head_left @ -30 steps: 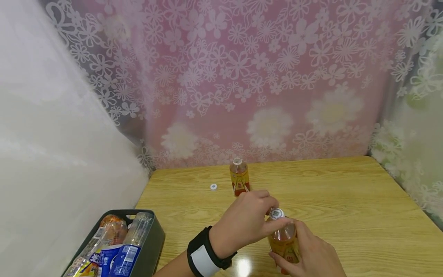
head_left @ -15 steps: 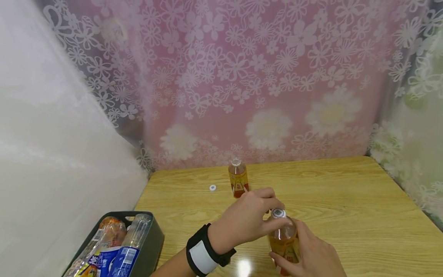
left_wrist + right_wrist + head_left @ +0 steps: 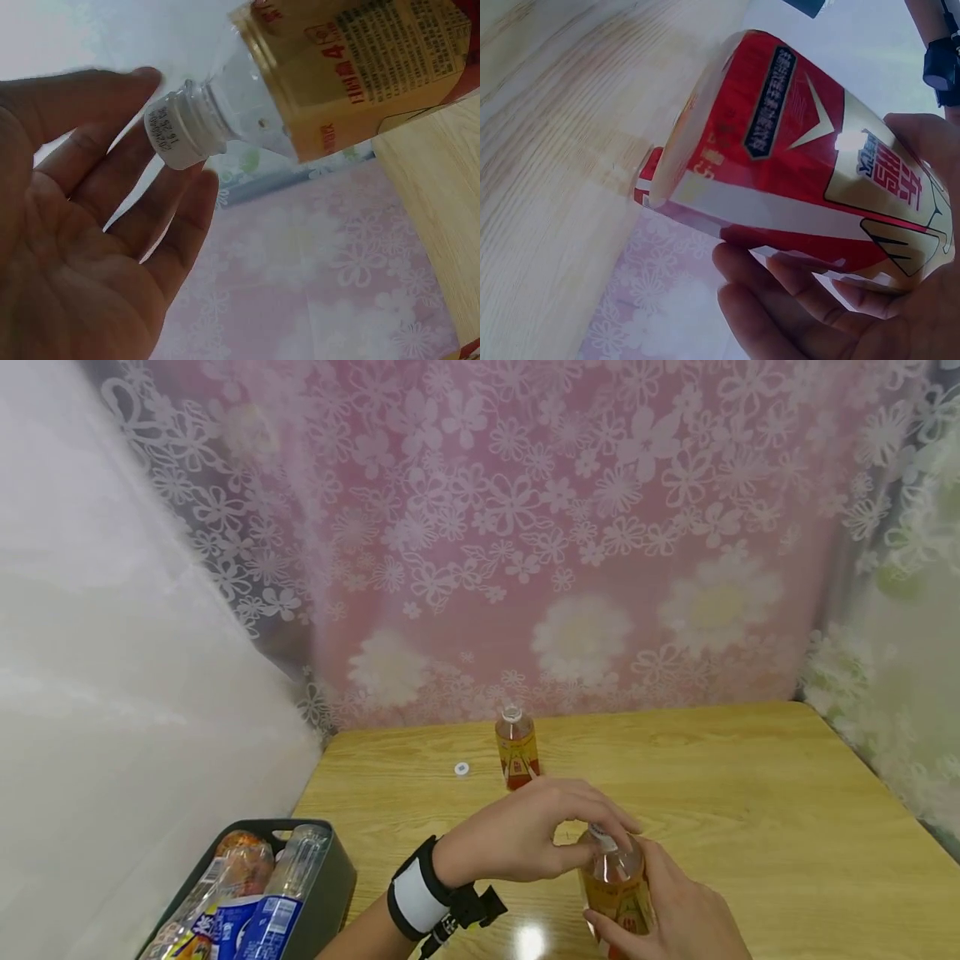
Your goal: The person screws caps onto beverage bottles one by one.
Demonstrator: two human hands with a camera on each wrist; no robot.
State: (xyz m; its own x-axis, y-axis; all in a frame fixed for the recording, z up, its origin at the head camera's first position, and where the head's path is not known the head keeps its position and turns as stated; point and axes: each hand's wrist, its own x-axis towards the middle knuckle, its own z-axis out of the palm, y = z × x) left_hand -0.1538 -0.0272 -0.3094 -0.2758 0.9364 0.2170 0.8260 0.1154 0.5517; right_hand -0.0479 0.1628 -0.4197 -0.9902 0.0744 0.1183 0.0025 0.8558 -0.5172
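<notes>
Left wrist: clear bottle [image 3: 300, 94] with white cap [image 3: 172, 135], gold label [image 3: 375, 67].

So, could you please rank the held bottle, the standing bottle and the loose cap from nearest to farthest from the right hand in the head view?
1. Held bottle: in the right hand.
2. Standing bottle: farther back, to the left.
3. Loose cap: left of the standing bottle.

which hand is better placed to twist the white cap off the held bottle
The left hand, I'd judge: its fingers are right at the white cap, while the right hand is occupied holding the bottle by its body.
</notes>
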